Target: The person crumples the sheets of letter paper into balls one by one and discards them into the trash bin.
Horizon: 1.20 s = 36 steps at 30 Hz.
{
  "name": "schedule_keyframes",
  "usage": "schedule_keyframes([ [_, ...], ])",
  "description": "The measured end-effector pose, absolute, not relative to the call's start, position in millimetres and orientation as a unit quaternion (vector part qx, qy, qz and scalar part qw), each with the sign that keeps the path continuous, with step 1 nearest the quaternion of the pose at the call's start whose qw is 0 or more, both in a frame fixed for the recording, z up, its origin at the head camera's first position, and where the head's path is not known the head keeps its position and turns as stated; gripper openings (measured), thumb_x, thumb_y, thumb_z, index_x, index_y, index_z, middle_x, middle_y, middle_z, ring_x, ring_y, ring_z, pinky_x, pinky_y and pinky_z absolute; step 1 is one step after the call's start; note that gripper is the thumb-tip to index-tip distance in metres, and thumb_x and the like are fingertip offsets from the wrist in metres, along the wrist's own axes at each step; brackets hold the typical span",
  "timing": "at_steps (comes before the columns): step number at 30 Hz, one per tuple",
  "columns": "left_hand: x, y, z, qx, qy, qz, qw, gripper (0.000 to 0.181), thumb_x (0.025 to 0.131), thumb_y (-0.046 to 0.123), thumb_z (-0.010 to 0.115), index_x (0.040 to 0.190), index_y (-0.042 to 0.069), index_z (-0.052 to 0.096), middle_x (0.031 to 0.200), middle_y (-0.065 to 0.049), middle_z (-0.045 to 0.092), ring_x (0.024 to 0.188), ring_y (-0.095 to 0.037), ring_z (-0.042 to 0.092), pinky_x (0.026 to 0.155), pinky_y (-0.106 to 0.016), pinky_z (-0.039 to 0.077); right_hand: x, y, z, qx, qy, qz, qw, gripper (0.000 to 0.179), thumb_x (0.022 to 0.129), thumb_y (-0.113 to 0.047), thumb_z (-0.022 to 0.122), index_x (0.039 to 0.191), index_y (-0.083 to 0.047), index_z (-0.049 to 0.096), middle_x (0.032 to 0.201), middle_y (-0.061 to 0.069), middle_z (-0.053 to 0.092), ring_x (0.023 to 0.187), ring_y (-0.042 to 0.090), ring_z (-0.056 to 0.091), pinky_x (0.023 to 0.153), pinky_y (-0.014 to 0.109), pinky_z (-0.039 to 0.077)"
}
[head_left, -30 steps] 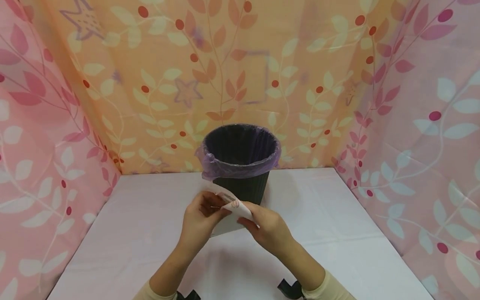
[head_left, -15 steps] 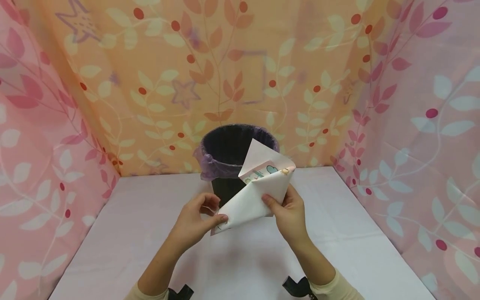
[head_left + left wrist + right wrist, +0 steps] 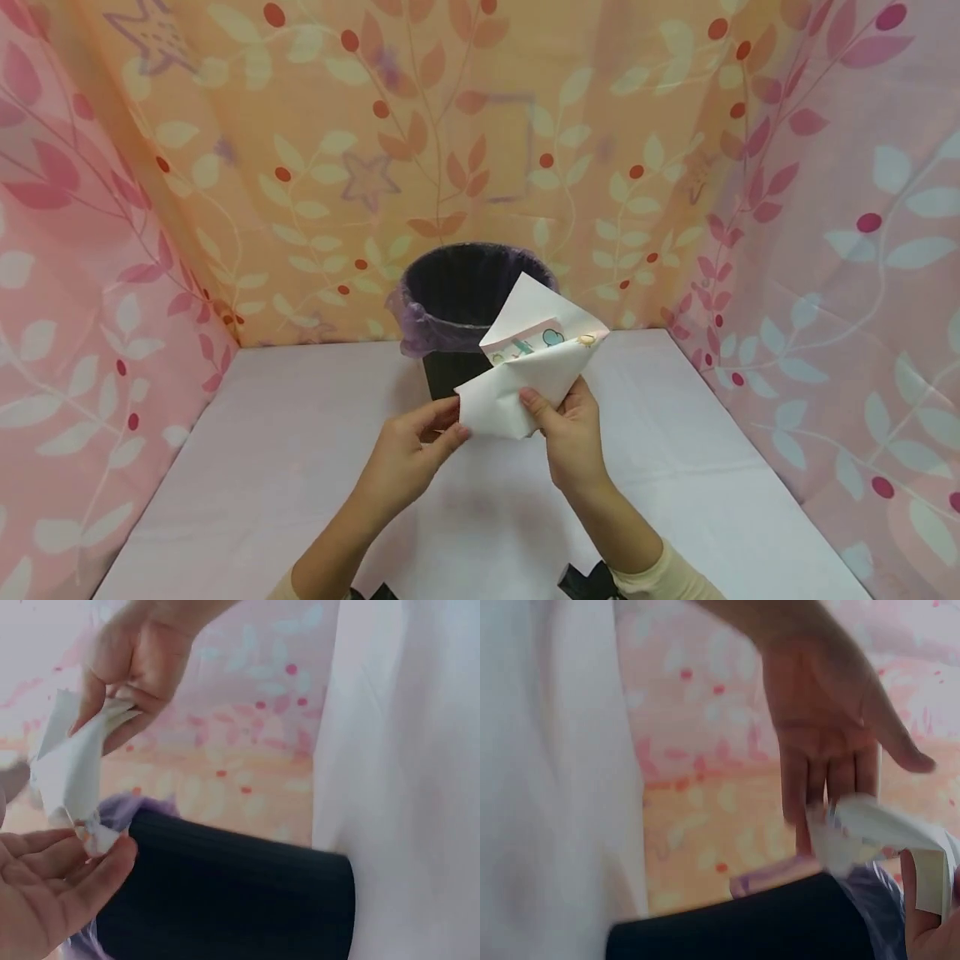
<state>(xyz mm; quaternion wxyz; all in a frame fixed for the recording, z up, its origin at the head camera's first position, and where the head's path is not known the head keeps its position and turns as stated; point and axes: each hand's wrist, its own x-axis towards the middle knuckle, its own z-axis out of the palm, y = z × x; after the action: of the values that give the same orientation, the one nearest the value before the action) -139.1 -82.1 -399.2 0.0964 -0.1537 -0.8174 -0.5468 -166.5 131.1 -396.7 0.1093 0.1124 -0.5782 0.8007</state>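
Observation:
A sheet of white paper (image 3: 495, 400), folded into a pocket with a pointed flap standing up, is held in front of the bin. Printed cartoon figures show at the pocket's opening. My right hand (image 3: 577, 446) pinches it, thumb on the front and fingers behind. My left hand (image 3: 408, 458) is at the paper's left end, some of its fingers hidden behind the edge. In the right wrist view the left hand (image 3: 821, 712) has straight fingers touching the paper, its thumb held apart. The left wrist view shows a small folded end (image 3: 101, 838) beside the left fingers.
A black trash bin (image 3: 457, 371) with a purple liner bag (image 3: 427, 333) over its rim stands directly behind the paper, on a white-covered table (image 3: 300, 442). Patterned cloth (image 3: 300, 167) hangs at the back and both sides. Dark wrist mounts (image 3: 588, 581) show at the sleeves.
The paper has turned up from a tilted hold between both hands, showing its folded front. Its lower left part has since been folded back, and the left hand has shifted right to the new edge.

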Motion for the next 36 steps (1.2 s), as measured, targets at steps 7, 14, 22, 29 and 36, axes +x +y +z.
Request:
schedule_keyframes([
  [7, -136.8, -73.0, -403.9, -0.163, -0.747, -0.642, 0.045, 0.057, 0.075, 0.022, 0.092, 0.127, 0.016, 0.070, 0.119, -0.001, 0.073, 0.110, -0.020, 0.071, 0.091, -0.030, 0.060, -157.0, 116.3, -402.5, 0.119, -0.586, 0.801, 0.025, 0.052, 0.097, -0.004, 0.069, 0.142, 0.001, 0.044, 0.132, 0.013, 0.061, 0.120, 0.025, 0.062, 0.097, 0.034, 0.056],
  [14, -134.2, -69.7, -407.6, -0.196, -0.737, -0.643, 0.072, 0.045, 0.081, 0.018, 0.089, 0.121, 0.011, 0.071, 0.112, -0.001, 0.075, 0.105, -0.018, 0.072, 0.101, -0.031, 0.055, -155.7, 110.8, -408.5, 0.158, -0.652, 0.741, -0.040, 0.052, 0.097, -0.014, 0.071, 0.144, -0.005, 0.049, 0.136, 0.016, 0.061, 0.122, 0.028, 0.062, 0.097, 0.032, 0.056],
  [22, -140.4, -77.5, -407.7, -0.163, -0.707, -0.688, 0.033, 0.029, 0.096, 0.013, 0.072, 0.121, -0.003, 0.070, 0.109, -0.018, 0.075, 0.091, -0.018, 0.071, 0.078, -0.027, 0.060, -162.9, 119.4, -406.2, 0.214, -0.741, 0.626, 0.116, 0.062, 0.095, -0.018, 0.075, 0.148, -0.018, 0.041, 0.127, 0.003, 0.059, 0.105, 0.021, 0.062, 0.086, 0.030, 0.055],
  [29, -147.0, -85.1, -406.9, -0.191, -0.713, -0.674, 0.025, 0.026, 0.099, 0.011, 0.068, 0.119, -0.006, 0.070, 0.113, -0.019, 0.075, 0.096, -0.017, 0.072, 0.082, -0.028, 0.059, -172.3, 132.6, -398.4, 0.351, -0.670, 0.466, 0.459, 0.076, 0.089, -0.012, 0.081, 0.145, 0.014, 0.038, 0.144, 0.032, 0.045, 0.129, 0.037, 0.053, 0.114, 0.034, 0.044],
  [36, -151.3, -97.3, -404.0, -0.232, -0.744, -0.626, 0.018, 0.017, 0.097, 0.009, 0.069, 0.111, 0.001, 0.075, 0.103, -0.012, 0.077, 0.089, -0.015, 0.070, 0.076, -0.028, 0.059, -175.5, 145.8, -386.7, 0.441, -0.687, 0.401, 0.416, 0.091, 0.087, -0.041, 0.081, 0.145, 0.018, 0.042, 0.150, 0.032, 0.045, 0.144, 0.034, 0.043, 0.121, 0.034, 0.036],
])
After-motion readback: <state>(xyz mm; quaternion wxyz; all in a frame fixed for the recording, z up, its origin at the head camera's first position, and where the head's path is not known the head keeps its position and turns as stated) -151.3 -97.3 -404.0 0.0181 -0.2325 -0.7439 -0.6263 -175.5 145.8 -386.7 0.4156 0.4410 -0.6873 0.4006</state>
